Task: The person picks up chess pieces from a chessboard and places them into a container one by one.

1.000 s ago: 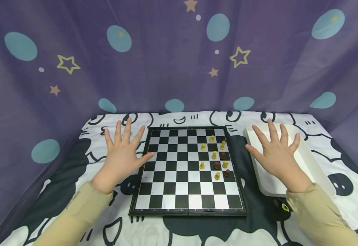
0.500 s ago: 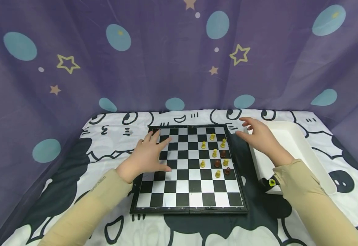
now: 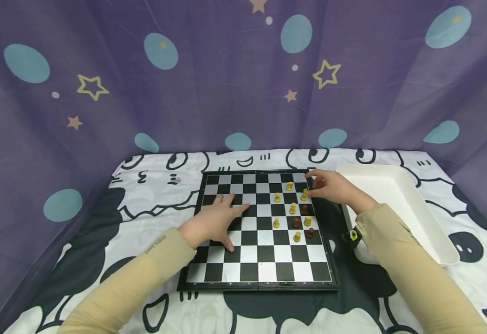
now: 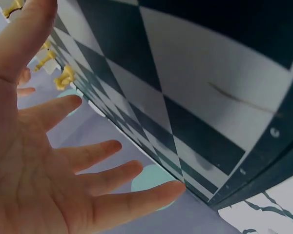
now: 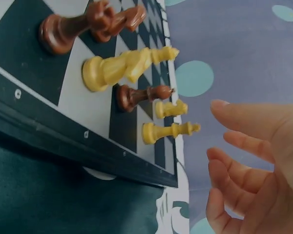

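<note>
A black-and-white chessboard (image 3: 264, 266) lies on the cloth, with several yellow and a few brown chess pieces standing on its right side. My left hand (image 3: 213, 223) hovers over or rests on the board's left half, fingers spread, holding nothing; contact is unclear. My right hand (image 3: 333, 188) is at the board's right edge, thumb and fingers apart and loosely bent, beside a yellow chess piece (image 3: 304, 195). In the right wrist view a gap shows between the fingertips and the nearest yellow piece (image 5: 168, 130). A brown piece (image 5: 63, 34) stands closer to that camera.
A white tray (image 3: 425, 232) sits right of the board, partly under my right forearm. A dark device (image 3: 352, 235) is strapped at the right wrist. Behind the table hangs a purple curtain (image 3: 210, 111). The patterned cloth (image 3: 193, 315) covers the table.
Both hands have moved inward: the left from beside the board to over its left half, the right from above the tray to the pieces at the right edge. Their spread fingers have relaxed somewhat.
</note>
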A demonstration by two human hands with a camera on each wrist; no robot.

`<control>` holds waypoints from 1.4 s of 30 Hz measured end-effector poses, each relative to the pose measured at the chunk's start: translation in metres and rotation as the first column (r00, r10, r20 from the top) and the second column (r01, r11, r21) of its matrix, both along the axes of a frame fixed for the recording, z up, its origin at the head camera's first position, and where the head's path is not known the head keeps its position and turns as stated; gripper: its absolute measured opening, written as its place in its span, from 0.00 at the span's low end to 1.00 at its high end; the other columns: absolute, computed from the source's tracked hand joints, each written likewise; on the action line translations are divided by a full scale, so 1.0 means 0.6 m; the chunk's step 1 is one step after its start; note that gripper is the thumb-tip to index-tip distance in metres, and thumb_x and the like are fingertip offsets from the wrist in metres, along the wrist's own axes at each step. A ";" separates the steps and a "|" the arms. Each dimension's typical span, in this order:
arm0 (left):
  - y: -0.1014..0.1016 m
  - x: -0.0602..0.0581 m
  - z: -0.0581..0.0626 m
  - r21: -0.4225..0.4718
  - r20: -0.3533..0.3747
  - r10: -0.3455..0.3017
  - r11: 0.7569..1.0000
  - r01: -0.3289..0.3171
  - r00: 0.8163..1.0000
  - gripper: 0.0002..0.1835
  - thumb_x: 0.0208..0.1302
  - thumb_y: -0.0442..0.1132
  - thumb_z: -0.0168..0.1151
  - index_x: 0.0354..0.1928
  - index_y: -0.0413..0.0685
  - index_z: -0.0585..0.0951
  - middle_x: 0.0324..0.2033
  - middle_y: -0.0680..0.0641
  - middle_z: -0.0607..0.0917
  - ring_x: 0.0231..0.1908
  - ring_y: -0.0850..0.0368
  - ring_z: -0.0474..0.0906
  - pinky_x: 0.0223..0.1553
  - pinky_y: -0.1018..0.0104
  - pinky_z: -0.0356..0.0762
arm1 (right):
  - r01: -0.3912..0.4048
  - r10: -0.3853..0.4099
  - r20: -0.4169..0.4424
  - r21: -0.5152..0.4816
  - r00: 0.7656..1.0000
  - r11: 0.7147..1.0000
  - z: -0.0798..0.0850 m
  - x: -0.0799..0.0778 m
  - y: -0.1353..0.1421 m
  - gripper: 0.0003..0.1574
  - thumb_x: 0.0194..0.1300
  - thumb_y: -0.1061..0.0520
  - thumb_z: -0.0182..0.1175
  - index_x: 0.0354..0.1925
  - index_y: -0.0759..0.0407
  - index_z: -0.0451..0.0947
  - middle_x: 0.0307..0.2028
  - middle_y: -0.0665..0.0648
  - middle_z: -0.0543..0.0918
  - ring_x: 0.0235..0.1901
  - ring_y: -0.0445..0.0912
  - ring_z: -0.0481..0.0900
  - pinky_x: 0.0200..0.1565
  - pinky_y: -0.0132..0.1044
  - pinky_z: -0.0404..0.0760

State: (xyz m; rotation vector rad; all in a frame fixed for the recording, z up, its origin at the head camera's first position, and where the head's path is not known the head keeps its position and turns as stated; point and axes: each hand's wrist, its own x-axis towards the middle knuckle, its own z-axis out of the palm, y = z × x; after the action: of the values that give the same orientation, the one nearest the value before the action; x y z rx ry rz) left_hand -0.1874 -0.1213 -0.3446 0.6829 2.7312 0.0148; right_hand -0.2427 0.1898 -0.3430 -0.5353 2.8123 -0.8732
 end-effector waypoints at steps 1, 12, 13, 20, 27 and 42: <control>0.001 0.000 -0.001 -0.010 0.010 -0.003 1.000 0.003 1.000 0.62 0.30 0.57 0.80 0.73 0.61 0.58 0.71 0.36 0.53 0.69 0.32 0.49 0.55 0.41 0.71 | -0.008 0.008 0.008 -0.001 1.000 1.000 -0.002 -0.003 -0.001 0.32 0.58 0.58 0.65 0.59 0.68 0.69 0.39 0.66 0.80 0.39 0.57 0.80 0.40 0.47 0.78; 0.008 0.002 -0.001 -0.035 0.085 -0.015 0.999 0.019 0.996 0.60 0.30 0.53 0.82 0.71 0.62 0.61 0.71 0.39 0.56 0.68 0.34 0.54 0.56 0.45 0.70 | -0.065 0.064 0.051 0.016 0.997 0.998 -0.022 -0.023 -0.008 0.29 0.58 0.61 0.64 0.57 0.69 0.72 0.36 0.64 0.80 0.33 0.50 0.77 0.37 0.42 0.76; 0.008 0.002 -0.001 -0.033 0.088 -0.017 0.999 0.020 0.996 0.60 0.30 0.52 0.82 0.71 0.62 0.61 0.71 0.39 0.56 0.67 0.34 0.55 0.57 0.45 0.70 | -0.070 0.069 0.055 0.021 0.996 0.997 -0.024 -0.024 -0.010 0.28 0.58 0.61 0.64 0.57 0.69 0.72 0.35 0.62 0.80 0.32 0.49 0.77 0.36 0.40 0.75; 0.014 0.002 -0.002 -0.051 0.100 0.000 0.999 0.005 0.995 0.59 0.30 0.51 0.82 0.71 0.63 0.62 0.71 0.38 0.56 0.67 0.34 0.57 0.58 0.45 0.69 | -0.091 0.088 0.075 0.032 0.993 0.995 -0.031 -0.028 -0.012 0.25 0.58 0.62 0.63 0.54 0.70 0.74 0.29 0.58 0.81 0.27 0.44 0.74 0.32 0.36 0.73; 0.026 -0.001 -0.003 -0.053 0.101 0.004 0.999 0.001 0.995 0.60 0.30 0.49 0.81 0.71 0.64 0.61 0.71 0.39 0.55 0.67 0.35 0.55 0.58 0.47 0.69 | -0.083 0.080 0.073 0.042 0.994 0.996 -0.036 -0.029 -0.005 0.20 0.61 0.61 0.62 0.52 0.66 0.77 0.28 0.55 0.78 0.25 0.44 0.69 0.32 0.36 0.69; 0.021 -0.001 -0.014 -0.060 0.117 0.031 0.998 -0.024 0.993 0.61 0.29 0.50 0.80 0.72 0.65 0.59 0.72 0.40 0.54 0.69 0.35 0.53 0.59 0.44 0.68 | -0.111 0.117 0.087 -0.075 0.989 0.991 -0.045 -0.032 -0.002 0.08 0.61 0.66 0.56 0.38 0.67 0.79 0.28 0.55 0.83 0.29 0.42 0.74 0.35 0.36 0.73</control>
State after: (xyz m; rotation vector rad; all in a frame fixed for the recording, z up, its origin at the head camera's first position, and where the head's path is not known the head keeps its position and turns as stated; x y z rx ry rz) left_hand -0.1878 -0.1088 -0.3529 0.6085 2.6165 -0.0180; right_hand -0.2617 0.1884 -0.3703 -0.6422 2.6492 -0.9501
